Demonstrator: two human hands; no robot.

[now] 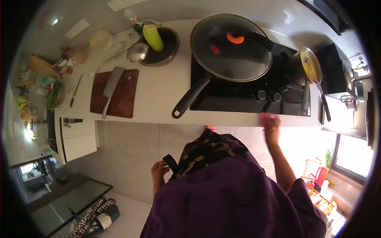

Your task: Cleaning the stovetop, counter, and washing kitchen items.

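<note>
My right hand holds a pink cloth against the front edge of the white countertop, just below the black cooktop. Low at my left side, my left hand grips a black strap beside my patterned garment. On the cooktop stands a large pan with a black handle, covered by a glass lid. A metal pot with yellow contents and a black-handled utensil sits at the right.
A cleaver lies on a dark red cutting board, with a knife to its left. Behind them, a bowl holds a piece of green gourd and a metal ladle. A black appliance stands far right.
</note>
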